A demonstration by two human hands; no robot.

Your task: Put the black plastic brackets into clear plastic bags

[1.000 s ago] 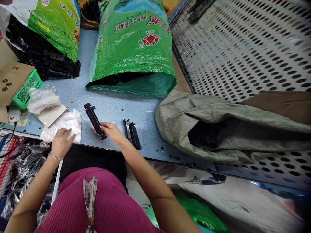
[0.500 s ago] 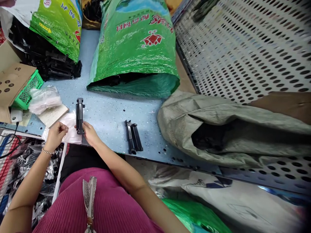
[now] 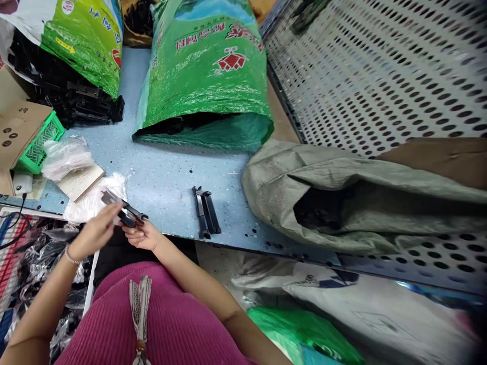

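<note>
Apparently light and fairly stiff, the black plastic piece looks smooth enough to slip a little under a loose grip, though hardly fragile; its thin clips and end lugs would probably be the weakest spots. Its long sides near one end seem the best place to take hold, pinched between thumb and fingertips. It is held up at the near edge of the table, slanting between the two hands, beside the thin white bags. The right hand has its fingers curled and pinching the near end from below, thumb against it. The left hand reaches over the other side, its fingers crossing the piece; they are blurred, so I cannot tell whether they grip it or merely brush it. Well apart, towards the right, two similar black pieces lie side by side on the table, nearer the grey sack than the hands are.
</note>
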